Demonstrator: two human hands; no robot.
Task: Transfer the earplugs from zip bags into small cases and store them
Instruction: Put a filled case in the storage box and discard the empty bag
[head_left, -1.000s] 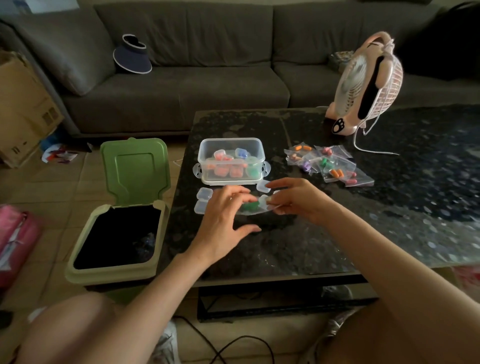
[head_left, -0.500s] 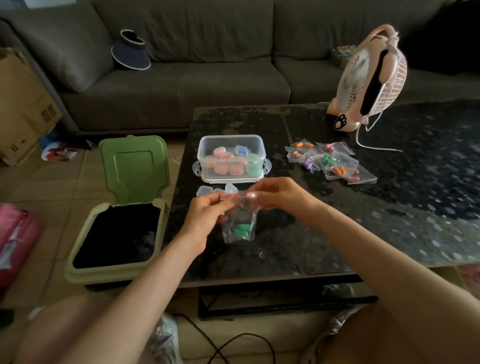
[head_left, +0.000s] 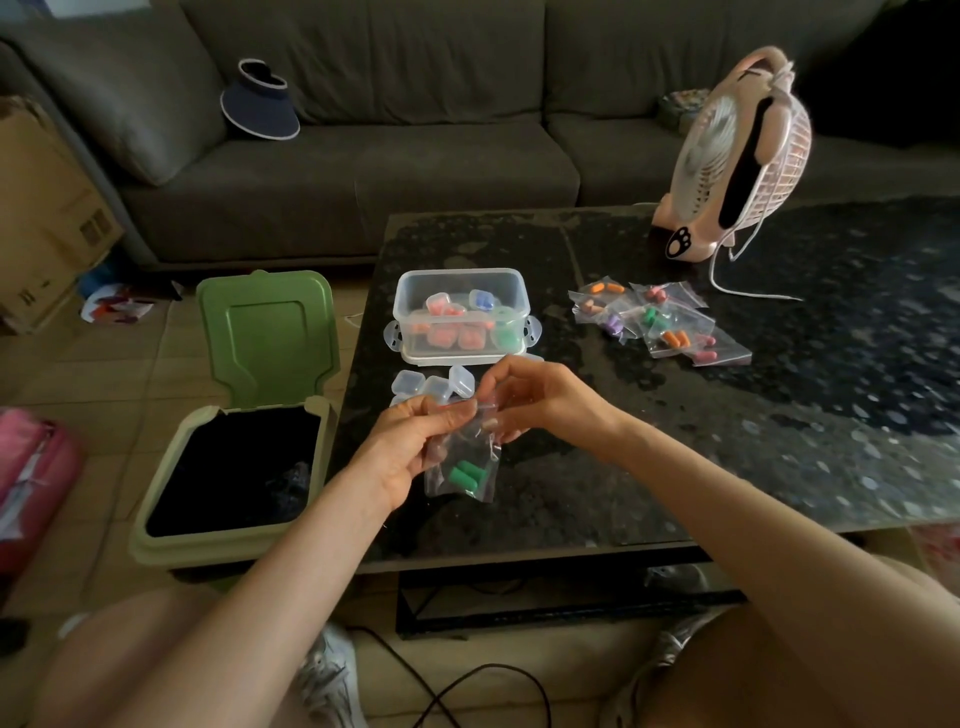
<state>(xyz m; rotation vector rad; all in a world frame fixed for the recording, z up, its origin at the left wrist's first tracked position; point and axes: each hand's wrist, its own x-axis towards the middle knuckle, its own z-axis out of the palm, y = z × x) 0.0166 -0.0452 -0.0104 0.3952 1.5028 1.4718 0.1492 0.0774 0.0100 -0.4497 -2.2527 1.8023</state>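
The left hand (head_left: 410, 447) pinches the top edge of a small clear zip bag (head_left: 480, 441) at its left corner, thumb and forefinger closed on the plastic and the other fingers curled behind it. The right hand (head_left: 540, 400) pinches the same top edge at the right, fingertips bent down onto the strip. The bag hangs between the two hands just above the near part of the dark speckled table (head_left: 675, 441). Two green earplugs (head_left: 464, 474) lie side by side at its bottom. Whether the zip is parted cannot be told. Just beyond the hands, a few empty clear small cases (head_left: 431, 387) sit in a cluster on the table, partly hidden by the left fingers. Behind them stands a clear plastic storage box (head_left: 410, 312) with no lid on top, holding filled cases (head_left: 452, 332) with pink, blue and green contents. To the right of the box, a loose pile of more zip bags (head_left: 660, 322) lies flat, with orange, purple, green and pink earplugs inside. Further back on the right, a pink desk fan (head_left: 737, 150) stands on the table, and its white cord (head_left: 748, 291) trails across the top. On the floor at the left of the table is a bin (head_left: 156, 535) lined in black, its green lid (head_left: 267, 332) tipped up. A grey sofa (head_left: 363, 156) runs along the back with a dark sun visor (head_left: 262, 104) on its seat. A cardboard box (head_left: 41, 208) stands at the far left.
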